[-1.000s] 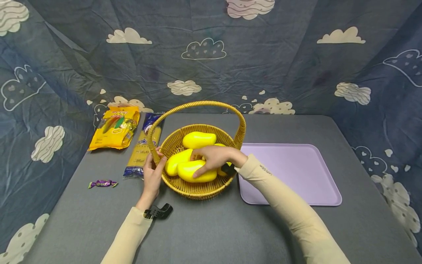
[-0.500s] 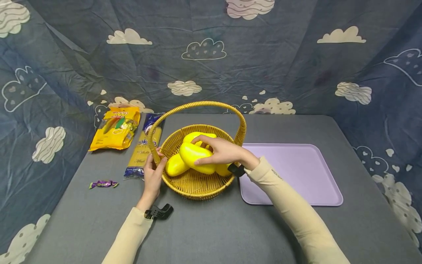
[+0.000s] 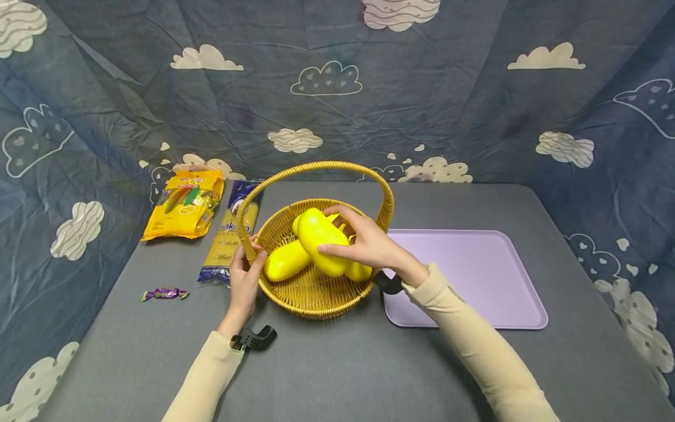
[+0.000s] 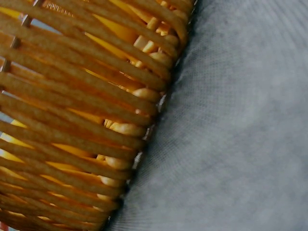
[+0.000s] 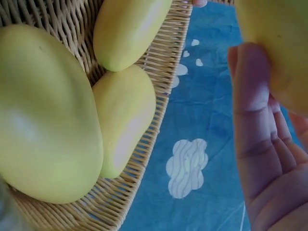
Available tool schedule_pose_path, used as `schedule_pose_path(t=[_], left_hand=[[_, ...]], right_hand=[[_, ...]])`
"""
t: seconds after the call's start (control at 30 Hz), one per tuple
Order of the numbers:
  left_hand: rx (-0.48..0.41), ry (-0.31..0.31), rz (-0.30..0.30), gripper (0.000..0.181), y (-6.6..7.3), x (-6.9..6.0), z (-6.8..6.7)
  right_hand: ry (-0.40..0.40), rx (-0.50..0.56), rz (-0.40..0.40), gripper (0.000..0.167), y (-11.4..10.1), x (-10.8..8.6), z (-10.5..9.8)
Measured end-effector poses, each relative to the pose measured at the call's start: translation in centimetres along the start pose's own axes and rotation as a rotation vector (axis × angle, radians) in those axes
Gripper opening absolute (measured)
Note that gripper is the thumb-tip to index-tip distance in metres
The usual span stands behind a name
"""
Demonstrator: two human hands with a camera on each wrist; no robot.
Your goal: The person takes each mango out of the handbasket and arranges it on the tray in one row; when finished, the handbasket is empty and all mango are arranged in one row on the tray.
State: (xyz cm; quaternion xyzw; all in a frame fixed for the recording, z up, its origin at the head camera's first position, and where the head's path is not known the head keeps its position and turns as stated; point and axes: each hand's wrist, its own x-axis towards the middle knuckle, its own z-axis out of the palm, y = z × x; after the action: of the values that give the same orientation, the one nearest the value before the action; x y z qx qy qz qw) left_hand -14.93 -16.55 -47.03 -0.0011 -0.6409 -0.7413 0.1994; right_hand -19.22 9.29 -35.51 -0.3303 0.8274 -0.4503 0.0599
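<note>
While the left hand [image 3: 244, 287] grips the side of the basket [image 3: 316, 308], the right hand [image 3: 369, 243] holds a mango [image 3: 319, 243], just lifted and tipped steeper, so it's up off the other mangoes [image 3: 287, 262] below that hand.

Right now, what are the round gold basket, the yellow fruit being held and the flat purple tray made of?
Round golden woven basket: likely wicker, slightly glossy; thin strands interlace. Held yellow mango-shaped fruit: perhaps plastic, smooth, shiny, evenly coloured, but could be real. Flat lilac tray: probably plastic, softly matte; one colour, raised rim.
</note>
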Motion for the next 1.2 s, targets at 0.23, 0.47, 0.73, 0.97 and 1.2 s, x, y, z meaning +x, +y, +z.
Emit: schedule_pose_path(t=[0.23,0.47,0.73,0.97,1.2], left_hand=[[-0.001,-0.01,-0.01,0.021,0.2,0.1,0.0],[-0.017,-0.018,-0.013,0.019,0.3,0.1,0.1],[-0.013,-0.011,0.005,0.021,0.1,0.0,0.0],[-0.015,-0.014,0.008,0.021,0.1,0.0,0.0],[-0.013,-0.01,-0.001,0.021,-0.1,0.0,-0.1]], right_hand=[[0.081,0.038,0.006,0.058,-0.3,-1.6,-0.4],[0.135,0.131,0.004,0.056,0.0,-3.8,-0.9],[0.256,0.193,-0.009,0.059,1.1,-6.8,-1.8],[0.382,0.251,-0.019,0.057,2.6,-8.9,-2.7],[0.477,0.308,0.008,0.052,4.6,-10.4,-3.5]])
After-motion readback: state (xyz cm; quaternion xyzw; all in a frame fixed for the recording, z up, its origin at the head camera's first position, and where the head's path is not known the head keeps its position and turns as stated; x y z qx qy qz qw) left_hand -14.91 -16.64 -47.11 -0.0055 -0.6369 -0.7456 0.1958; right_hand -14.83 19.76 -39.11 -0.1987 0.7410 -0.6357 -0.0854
